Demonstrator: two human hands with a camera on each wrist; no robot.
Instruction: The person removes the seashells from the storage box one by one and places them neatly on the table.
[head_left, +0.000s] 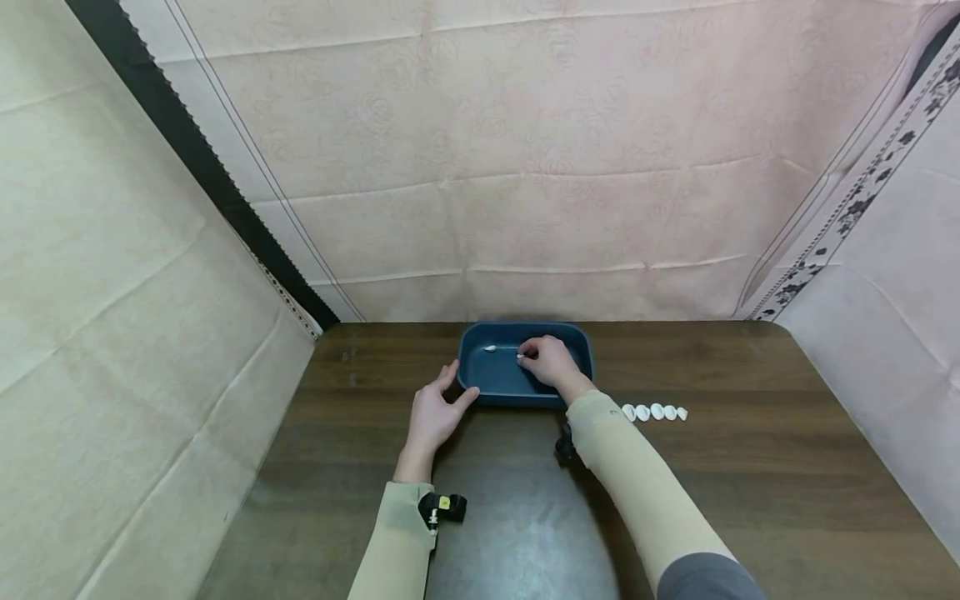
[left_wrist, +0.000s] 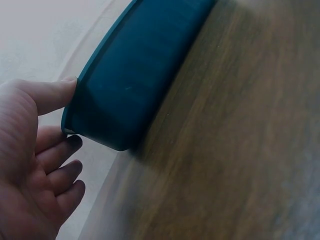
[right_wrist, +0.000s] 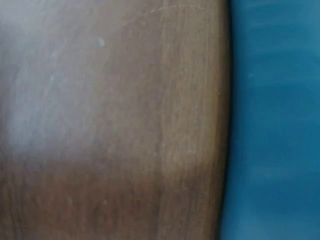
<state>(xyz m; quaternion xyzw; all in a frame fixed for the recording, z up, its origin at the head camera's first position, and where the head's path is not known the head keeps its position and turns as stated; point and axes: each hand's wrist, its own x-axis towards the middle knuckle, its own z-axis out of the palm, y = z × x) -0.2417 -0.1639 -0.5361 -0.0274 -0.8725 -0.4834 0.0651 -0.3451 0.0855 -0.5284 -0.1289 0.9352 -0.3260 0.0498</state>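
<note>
A dark blue rectangular tray (head_left: 501, 388) stands at the far edge of the wooden table. My left hand (head_left: 437, 412) holds its near left corner, thumb on the near side and fingers along the left side. In the left wrist view, the left thumb (left_wrist: 55, 95) touches the tray's rim. Over the inside of the tray, my right hand (head_left: 551, 364) pinches a small white piece (head_left: 520, 357), mostly hidden by the fingers. Another small white piece (head_left: 490, 348) lies in the tray at the left. The right wrist view shows only table and the tray's blue wall (right_wrist: 275, 125), not the hand.
Several small white round pieces (head_left: 657, 412) lie in a row on the table (head_left: 720, 492), right of the tray and beside the right forearm. A pale cloth (head_left: 540, 208) hangs behind the table's far edge, with more cloth at both sides.
</note>
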